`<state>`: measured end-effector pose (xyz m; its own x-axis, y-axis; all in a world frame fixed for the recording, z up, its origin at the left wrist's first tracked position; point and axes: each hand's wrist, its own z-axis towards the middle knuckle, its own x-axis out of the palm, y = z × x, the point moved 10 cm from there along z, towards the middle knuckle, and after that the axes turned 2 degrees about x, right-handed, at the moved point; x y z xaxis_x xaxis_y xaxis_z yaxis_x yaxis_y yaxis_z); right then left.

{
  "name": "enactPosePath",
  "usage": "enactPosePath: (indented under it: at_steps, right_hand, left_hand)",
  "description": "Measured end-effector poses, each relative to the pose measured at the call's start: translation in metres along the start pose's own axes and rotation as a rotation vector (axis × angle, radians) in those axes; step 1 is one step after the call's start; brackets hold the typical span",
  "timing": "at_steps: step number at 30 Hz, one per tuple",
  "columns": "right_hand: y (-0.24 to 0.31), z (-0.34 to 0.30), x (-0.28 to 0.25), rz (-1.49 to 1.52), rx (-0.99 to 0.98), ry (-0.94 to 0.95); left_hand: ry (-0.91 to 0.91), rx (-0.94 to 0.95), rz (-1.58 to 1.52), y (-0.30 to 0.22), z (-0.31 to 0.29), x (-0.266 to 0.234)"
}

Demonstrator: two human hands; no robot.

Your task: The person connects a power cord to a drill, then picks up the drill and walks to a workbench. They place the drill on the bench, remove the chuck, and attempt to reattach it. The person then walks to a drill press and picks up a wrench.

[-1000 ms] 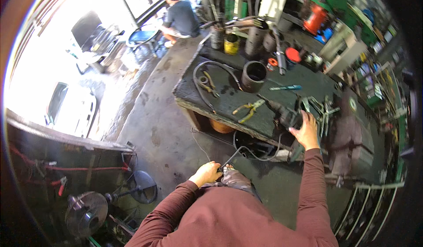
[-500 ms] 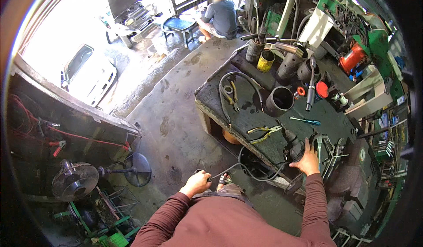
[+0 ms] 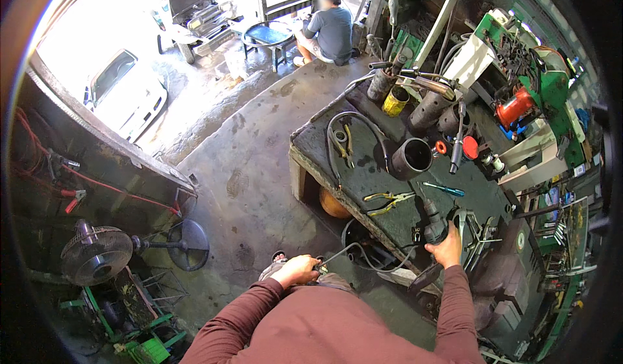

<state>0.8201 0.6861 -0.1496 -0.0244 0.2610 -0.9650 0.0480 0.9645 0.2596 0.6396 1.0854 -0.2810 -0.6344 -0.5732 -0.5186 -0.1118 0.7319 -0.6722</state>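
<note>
A dark power drill (image 3: 435, 226) lies at the near edge of the workbench, its chuck facing away from me. My right hand (image 3: 446, 248) is wrapped round its rear body. From the drill a grey cord (image 3: 373, 264) sags past the bench edge and rises to my left hand (image 3: 297, 270), which is closed on it in front of my waist. Whatever sits at the cord's end is hidden by the fingers. Just beyond the drill are yellow-handled pliers (image 3: 389, 203) and a screwdriver (image 3: 445, 188) with a blue-green handle. Several wrenches (image 3: 479, 239) lie right of my right hand.
On the bench (image 3: 324, 144) stand a dark metal cylinder (image 3: 411, 159), a yellow can (image 3: 395, 101) and a curved hose (image 3: 355, 114). A pedestal fan (image 3: 97, 260) is at left. Another person (image 3: 331, 29) sits far off beside a round-topped blue stand (image 3: 266, 34).
My left hand has come slightly right and closer to my body, still holding the cord. My right hand stays on the drill. The whole view has shifted a little.
</note>
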Motion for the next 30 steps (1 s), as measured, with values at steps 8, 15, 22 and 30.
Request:
enactPosePath:
  at_steps: [8,15,22,30]
  right_hand:
    - [-0.026,-0.030,-0.018,0.210,0.111,-0.069]
    - [-0.006,-0.063,-0.047,0.952,0.070,-0.131]
    - [0.088,-0.067,-0.086,1.444,-0.040,-0.065]
    - [0.290,-0.049,-0.044,1.836,-0.089,0.284]
  left_hand:
    - [-0.057,0.010,0.028,0.007,-0.015,0.006]
    - [-0.204,-0.031,0.074,0.038,-0.008,-0.013]
    - [-0.529,-0.066,-0.016,0.069,-0.023,-0.094]
    - [-0.428,0.372,-0.846,-0.032,-0.069,-0.219]
